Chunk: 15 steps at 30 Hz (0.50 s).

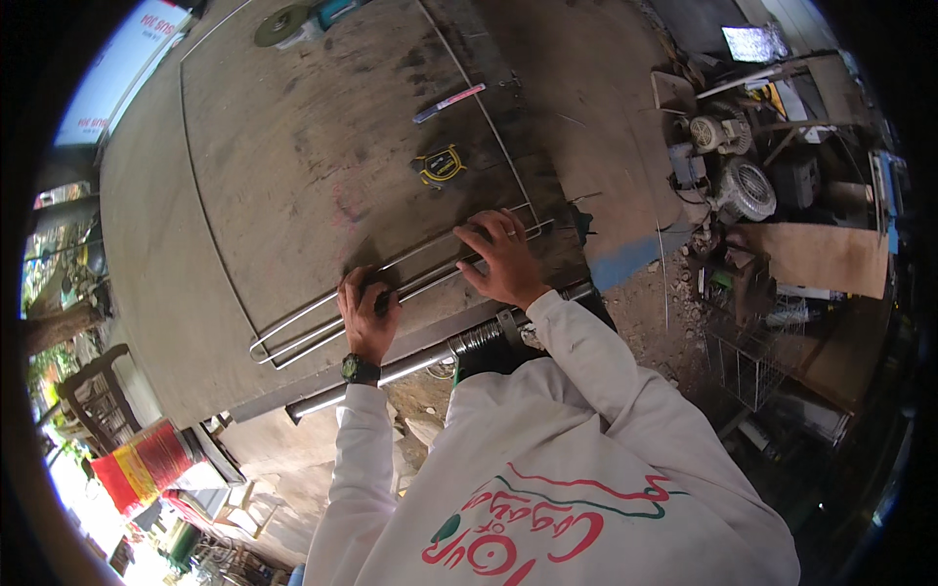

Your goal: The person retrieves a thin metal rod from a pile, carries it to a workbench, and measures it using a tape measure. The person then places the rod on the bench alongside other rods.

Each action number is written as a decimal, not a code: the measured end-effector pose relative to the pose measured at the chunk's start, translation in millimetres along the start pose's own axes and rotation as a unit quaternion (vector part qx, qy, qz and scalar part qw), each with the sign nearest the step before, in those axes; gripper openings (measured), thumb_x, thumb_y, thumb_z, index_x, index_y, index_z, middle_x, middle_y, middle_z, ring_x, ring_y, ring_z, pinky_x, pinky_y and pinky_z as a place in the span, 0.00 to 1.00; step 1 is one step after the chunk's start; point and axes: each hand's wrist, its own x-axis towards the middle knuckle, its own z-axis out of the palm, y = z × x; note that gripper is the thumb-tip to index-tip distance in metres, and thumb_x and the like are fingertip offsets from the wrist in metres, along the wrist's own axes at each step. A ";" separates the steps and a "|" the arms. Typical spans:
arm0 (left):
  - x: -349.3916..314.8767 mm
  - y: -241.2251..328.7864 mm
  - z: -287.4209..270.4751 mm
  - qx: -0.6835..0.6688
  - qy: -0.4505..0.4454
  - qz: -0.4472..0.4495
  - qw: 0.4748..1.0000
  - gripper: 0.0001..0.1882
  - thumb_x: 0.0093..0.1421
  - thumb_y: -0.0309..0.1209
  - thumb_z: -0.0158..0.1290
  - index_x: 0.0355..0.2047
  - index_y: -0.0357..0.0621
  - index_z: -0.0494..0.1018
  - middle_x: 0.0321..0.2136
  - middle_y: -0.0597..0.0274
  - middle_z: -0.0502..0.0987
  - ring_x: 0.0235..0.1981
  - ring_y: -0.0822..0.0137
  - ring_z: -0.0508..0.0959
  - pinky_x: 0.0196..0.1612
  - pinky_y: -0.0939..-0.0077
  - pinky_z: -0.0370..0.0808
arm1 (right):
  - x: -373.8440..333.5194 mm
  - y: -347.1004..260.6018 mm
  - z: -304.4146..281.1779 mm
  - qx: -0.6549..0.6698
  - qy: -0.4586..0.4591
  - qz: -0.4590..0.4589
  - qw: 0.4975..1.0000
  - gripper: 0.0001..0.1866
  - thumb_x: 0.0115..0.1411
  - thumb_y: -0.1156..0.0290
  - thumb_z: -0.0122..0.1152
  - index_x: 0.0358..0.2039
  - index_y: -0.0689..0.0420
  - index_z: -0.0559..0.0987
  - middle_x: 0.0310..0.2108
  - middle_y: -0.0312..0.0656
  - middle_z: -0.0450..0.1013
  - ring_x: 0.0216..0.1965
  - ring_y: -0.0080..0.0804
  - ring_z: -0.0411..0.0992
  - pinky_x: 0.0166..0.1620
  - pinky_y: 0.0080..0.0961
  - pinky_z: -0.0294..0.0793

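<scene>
A large frame of bent thin steel rod [303, 314] lies on a worn wooden table, its near side made of several close, parallel rods. My left hand [369, 317], with a dark watch on its wrist, curls its fingers closed round these rods near their middle. A small dark patch shows between thumb and fingers; what it is I cannot make out. Farther right, my right hand [505, 262] grips the same rods, fingers over the far one and thumb at the nearer one. A yellow and black tape measure [440, 165] lies inside the frame, beyond my hands.
The wooden tabletop [283, 186] also bears a red and blue pen-like tool [449, 103] and an angle grinder [293, 24]. Along the near edge runs a shiny metal bar [410, 365]. Motors [747, 188] and a wire basket [752, 361] crowd the right; a wooden chair [103, 396] stands left.
</scene>
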 end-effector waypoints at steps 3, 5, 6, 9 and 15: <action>1.0 -1.6 -1.2 0.006 -0.016 0.001 1.000 0.13 0.51 0.27 0.64 0.38 0.46 0.76 0.56 0.52 0.74 0.59 0.44 0.71 0.67 0.42 0.62 | -2.3 -2.7 5.0 -0.001 0.012 0.013 1.000 0.32 0.53 0.58 0.74 0.60 0.45 0.76 0.59 0.44 0.65 0.66 0.46 0.61 0.73 0.55 0.52; -0.2 -3.1 -2.1 0.001 -0.031 -0.005 1.000 0.13 0.53 0.28 0.64 0.39 0.46 0.77 0.56 0.52 0.74 0.60 0.44 0.71 0.67 0.42 0.62 | -3.3 -4.4 6.8 0.006 0.009 0.030 1.000 0.33 0.53 0.57 0.73 0.60 0.45 0.76 0.60 0.43 0.65 0.67 0.46 0.60 0.73 0.56 0.51; -0.3 -4.4 -1.9 0.001 -0.035 -0.003 0.999 0.13 0.53 0.28 0.64 0.39 0.46 0.77 0.56 0.52 0.74 0.60 0.44 0.71 0.67 0.42 0.62 | -4.2 -4.9 7.2 0.008 0.007 0.039 0.999 0.33 0.53 0.57 0.73 0.60 0.45 0.76 0.60 0.43 0.65 0.67 0.46 0.60 0.73 0.56 0.51; -0.1 -7.1 -2.2 0.001 -0.044 0.000 0.999 0.13 0.54 0.28 0.63 0.40 0.46 0.77 0.57 0.52 0.73 0.61 0.43 0.70 0.67 0.43 0.62 | -5.0 -6.9 7.6 0.001 0.005 0.054 0.999 0.33 0.53 0.56 0.73 0.60 0.46 0.76 0.60 0.44 0.65 0.68 0.46 0.60 0.73 0.57 0.50; -8.8 -3.9 0.7 0.040 -0.041 -0.008 0.998 0.09 0.57 0.31 0.61 0.39 0.47 0.78 0.58 0.54 0.73 0.61 0.45 0.70 0.66 0.42 0.63 | -7.9 -5.3 7.5 0.000 0.021 0.068 0.997 0.33 0.55 0.56 0.70 0.61 0.46 0.75 0.61 0.45 0.65 0.68 0.46 0.59 0.73 0.57 0.50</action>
